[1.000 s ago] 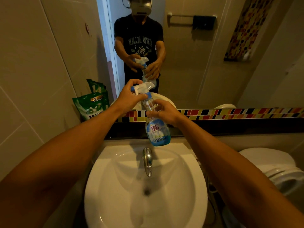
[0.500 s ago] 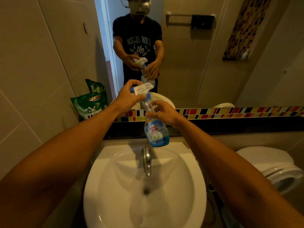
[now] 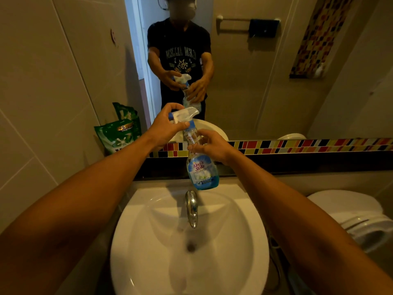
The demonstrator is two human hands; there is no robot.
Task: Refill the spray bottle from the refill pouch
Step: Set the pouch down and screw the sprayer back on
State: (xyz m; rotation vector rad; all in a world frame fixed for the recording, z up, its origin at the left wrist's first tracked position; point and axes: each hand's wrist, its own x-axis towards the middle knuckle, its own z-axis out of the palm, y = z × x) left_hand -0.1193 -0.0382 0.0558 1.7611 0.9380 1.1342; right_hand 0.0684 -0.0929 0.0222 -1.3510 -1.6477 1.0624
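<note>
I hold a clear spray bottle (image 3: 202,171) with a blue and white label in the air above the back of the white sink (image 3: 251,248). A little blue liquid sits at its bottom. My right hand (image 3: 212,145) grips the bottle's neck. My left hand (image 3: 164,126) is closed around the white trigger head (image 3: 185,114) with its blue collar, which sits on top of the bottle. A green refill pouch (image 3: 116,136) stands upright on the ledge at the left, leaning on the tiled wall.
A chrome tap (image 3: 191,207) juts over the basin just below the bottle. A mirror (image 3: 265,81) with a coloured mosaic strip (image 3: 308,144) fills the wall ahead. A white toilet (image 3: 357,216) stands at the right.
Both hands and the bottle stay in nearly the same place over the sink; my left hand has shifted slightly on the trigger head.
</note>
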